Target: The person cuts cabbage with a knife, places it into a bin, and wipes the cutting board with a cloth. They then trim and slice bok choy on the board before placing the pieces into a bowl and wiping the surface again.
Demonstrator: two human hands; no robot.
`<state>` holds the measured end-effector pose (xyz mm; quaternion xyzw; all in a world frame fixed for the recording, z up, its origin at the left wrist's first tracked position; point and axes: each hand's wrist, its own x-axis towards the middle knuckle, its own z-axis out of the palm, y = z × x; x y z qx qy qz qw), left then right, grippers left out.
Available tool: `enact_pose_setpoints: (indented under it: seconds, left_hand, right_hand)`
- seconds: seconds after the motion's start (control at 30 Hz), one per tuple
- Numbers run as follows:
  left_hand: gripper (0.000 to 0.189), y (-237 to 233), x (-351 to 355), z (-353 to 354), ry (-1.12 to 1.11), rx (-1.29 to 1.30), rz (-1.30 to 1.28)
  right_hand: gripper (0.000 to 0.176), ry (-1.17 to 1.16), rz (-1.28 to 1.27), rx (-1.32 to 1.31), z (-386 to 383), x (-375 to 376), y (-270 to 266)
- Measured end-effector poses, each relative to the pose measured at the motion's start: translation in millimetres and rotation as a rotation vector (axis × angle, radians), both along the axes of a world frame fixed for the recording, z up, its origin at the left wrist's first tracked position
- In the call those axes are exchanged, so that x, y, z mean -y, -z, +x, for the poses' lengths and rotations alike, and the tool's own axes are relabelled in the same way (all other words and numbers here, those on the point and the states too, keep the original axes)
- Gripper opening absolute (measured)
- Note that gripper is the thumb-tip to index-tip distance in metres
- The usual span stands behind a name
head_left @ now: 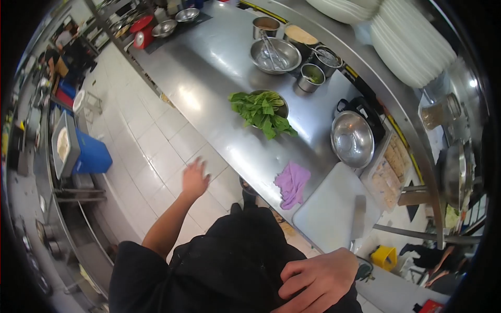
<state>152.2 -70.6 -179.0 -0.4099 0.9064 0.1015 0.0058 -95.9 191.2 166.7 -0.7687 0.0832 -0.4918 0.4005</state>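
Over the tiled floor, left of the steel table [209, 99], my left hand [195, 180] is held out with fingers spread and nothing in it. My right hand [321, 281] is close to my dark top, near the table's front edge; its fingers are loosely bent and apart, with nothing visible in them. Nearest to it are a white cutting board [329, 208] and a cleaver [358, 219] lying on the board's right side. Left of the board is a crumpled purple cloth [293, 185]. Green leafy vegetables [263, 110] spill over the rim of a metal bowl [283, 108] farther up the table.
An upturned-looking steel bowl [353, 140] sits by a food-filled clear tub [389, 172]. At the back are a bowl with a whisk [271, 55] and several metal pots. Stacked white plates [412, 47] fill the shelf. A blue bin [91, 151] stands left; people [70, 49] work far off.
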Motion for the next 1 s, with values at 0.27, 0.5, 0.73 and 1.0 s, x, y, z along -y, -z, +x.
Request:
enact_pose_setpoints:
  seconds: [0.27,0.5,0.73,1.0]
  left_hand:
    - [0.033,-24,38,-29,-0.167,-0.449,0.442]
    - [0.043,-55,30,-209,-0.415,-0.569,1.158]
    - [0.036,-35,16,-245,-0.887,-0.934,1.306]
    - [0.027,-17,25,-277,-0.948,-1.272,1.226]
  right_hand:
    - [0.023,-0.305,-0.032,0.109,-53,52,17]
    - [0.011,-0.606,-0.303,0.048,-121,-1,28]
    - [0.018,-0.132,-0.449,0.291,-114,-11,-44]
    - [0.013,-0.492,-0.14,0.254,-132,19,32]
